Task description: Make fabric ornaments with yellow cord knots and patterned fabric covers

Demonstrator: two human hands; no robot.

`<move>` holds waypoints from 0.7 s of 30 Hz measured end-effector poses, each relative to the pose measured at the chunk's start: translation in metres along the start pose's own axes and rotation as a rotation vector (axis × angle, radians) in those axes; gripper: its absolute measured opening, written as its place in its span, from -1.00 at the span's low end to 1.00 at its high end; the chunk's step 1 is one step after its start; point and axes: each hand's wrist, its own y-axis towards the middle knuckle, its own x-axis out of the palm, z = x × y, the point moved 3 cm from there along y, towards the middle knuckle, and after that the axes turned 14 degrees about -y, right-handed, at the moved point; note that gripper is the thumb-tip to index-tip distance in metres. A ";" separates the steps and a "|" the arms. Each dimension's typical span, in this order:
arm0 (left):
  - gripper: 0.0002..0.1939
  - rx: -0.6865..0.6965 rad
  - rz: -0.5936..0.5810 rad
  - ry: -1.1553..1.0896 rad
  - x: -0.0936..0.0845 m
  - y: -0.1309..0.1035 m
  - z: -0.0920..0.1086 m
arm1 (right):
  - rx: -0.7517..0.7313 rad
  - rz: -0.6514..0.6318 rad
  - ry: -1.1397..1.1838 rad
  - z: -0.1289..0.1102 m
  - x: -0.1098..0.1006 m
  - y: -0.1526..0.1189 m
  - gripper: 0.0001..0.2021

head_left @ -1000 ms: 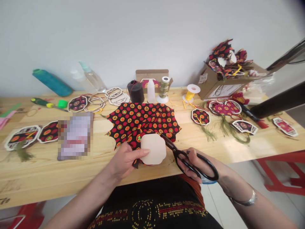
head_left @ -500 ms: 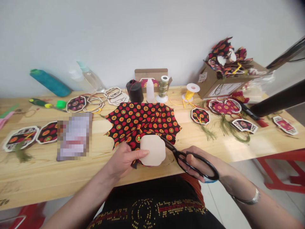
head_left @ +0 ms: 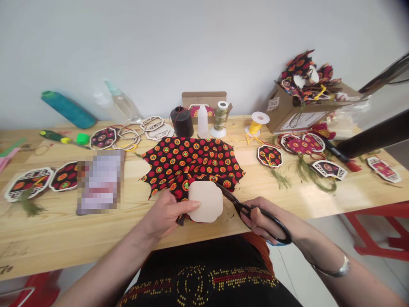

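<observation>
The left hand (head_left: pixel 166 215) is lying closed on a pale, flat wooden plaque with scalloped corners (head_left: pixel 206 201), thumb pressing on its near left face and fingers tucked beneath, pinning it against the black cotton fabric printed with red and orange dots (head_left: pixel 191 164) that is spreading out behind it over the light pine worktop (head_left: pixel 64 234). The plaque is sitting at the near edge of that fabric, close to the front lip of the worktop. The right hand (head_left: pixel 263 219) is gripping the black-handled scissors (head_left: pixel 252 211), fingers threaded through the loops, with the blades pointing up and left and their tips lying at the right edge of the plaque where it is meeting the cloth; how far the blades are parted I cannot tell. Behind the fabric a black spool of thread (head_left: pixel 182 121), a small white squeeze bottle (head_left: pixel 202 122) and a yellow reel of cord (head_left: pixel 256 124) are standing near the wall. A cardboard box stuffed with finished fabric ornaments (head_left: pixel 302 108) is sitting far right, and a teal cone of thread (head_left: pixel 67 110) is lying far left.
</observation>
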 end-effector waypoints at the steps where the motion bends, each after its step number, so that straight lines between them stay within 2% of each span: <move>1: -0.82 -0.002 0.000 -0.001 0.000 0.000 0.000 | -0.018 -0.005 -0.012 -0.002 -0.001 0.000 -0.47; 4: -0.88 0.000 -0.024 -0.007 0.001 0.000 -0.001 | -0.080 -0.032 -0.037 -0.006 -0.003 -0.001 -0.47; 7: -0.90 0.009 -0.039 -0.005 0.004 0.000 0.001 | -0.082 -0.066 -0.081 -0.005 -0.004 -0.001 -0.46; 13: -0.79 0.022 -0.039 0.022 0.001 0.000 0.000 | -0.108 -0.110 -0.110 -0.003 -0.002 0.000 -0.37; 21: -0.88 0.004 -0.095 0.040 0.004 -0.003 -0.004 | -0.099 -0.021 -0.132 -0.011 -0.005 0.000 -0.42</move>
